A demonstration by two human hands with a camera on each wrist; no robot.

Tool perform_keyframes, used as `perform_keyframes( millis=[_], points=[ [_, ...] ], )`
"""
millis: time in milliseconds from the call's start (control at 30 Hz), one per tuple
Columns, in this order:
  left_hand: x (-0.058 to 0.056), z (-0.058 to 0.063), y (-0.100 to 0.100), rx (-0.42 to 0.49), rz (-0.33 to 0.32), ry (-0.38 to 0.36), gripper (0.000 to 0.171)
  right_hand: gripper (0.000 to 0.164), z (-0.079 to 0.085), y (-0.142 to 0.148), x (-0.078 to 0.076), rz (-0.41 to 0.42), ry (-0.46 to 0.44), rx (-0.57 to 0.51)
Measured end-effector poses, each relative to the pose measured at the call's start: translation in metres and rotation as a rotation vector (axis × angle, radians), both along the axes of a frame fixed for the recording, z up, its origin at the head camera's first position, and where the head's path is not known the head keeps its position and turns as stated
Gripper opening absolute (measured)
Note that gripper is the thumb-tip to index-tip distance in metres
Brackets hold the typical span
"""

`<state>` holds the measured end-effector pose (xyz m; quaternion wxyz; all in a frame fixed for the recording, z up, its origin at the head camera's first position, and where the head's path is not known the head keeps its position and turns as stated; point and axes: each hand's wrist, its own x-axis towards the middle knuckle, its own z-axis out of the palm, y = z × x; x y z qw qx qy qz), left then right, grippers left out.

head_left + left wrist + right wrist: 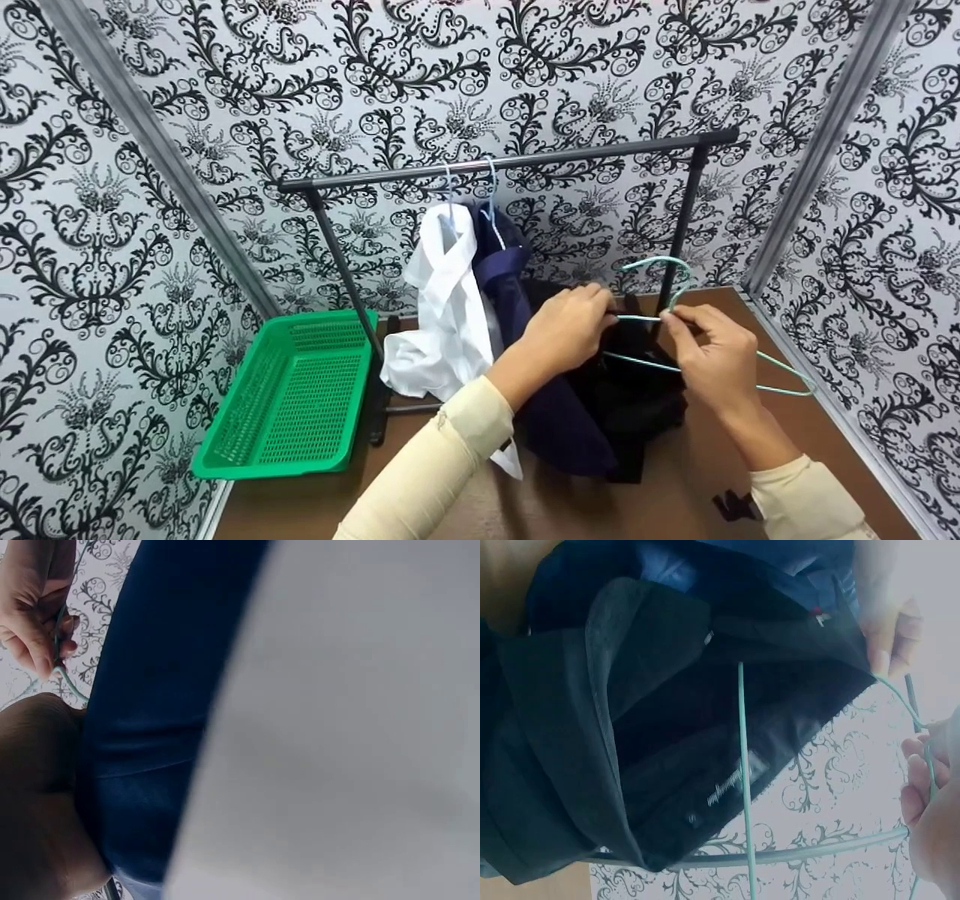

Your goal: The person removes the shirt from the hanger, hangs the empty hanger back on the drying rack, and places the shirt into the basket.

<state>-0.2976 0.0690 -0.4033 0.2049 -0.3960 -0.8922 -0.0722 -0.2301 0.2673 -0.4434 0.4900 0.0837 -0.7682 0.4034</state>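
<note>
My right hand [716,356] pinches a mint-green clothes hanger [660,259] just under its hook. One arm of the hanger runs into a black garment [630,409], whose opening shows a printed mark in the right wrist view. At that opening's edge my left hand [570,326] pinches the black cloth against the hanger wire. Beside the left forearm hang a navy garment [504,274] and a white shirt [450,300], each on a pale blue hanger. In the left wrist view, navy cloth [150,675] and a blurred white surface fill most of the picture.
A dark clothes rack [585,156] stands across the back of the brown table [637,517]. To its left sits a green plastic basket [274,471]. A small black object [733,505] lies near the right sleeve. Patterned walls enclose the back and sides.
</note>
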Motion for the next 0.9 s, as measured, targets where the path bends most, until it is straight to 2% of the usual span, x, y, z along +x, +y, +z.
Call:
perform_keyframes(
  millis=[200,567,900],
  points=[
    [-0.001,-0.004,-0.007,-0.001,0.05,-0.02,0.016,0.008,-0.002,0.011,0.0,0.006,-0.015,-0.023],
    [-0.004,-0.008,-0.009,0.005,0.073,0.01,0.016,0.008,-0.004,0.022,0.001,-0.004,-0.067,-0.085],
    [-0.003,-0.005,-0.011,0.004,0.094,0.006,0.016,0.005,-0.003,0.029,-0.003,0.045,-0.022,-0.107]
  ],
)
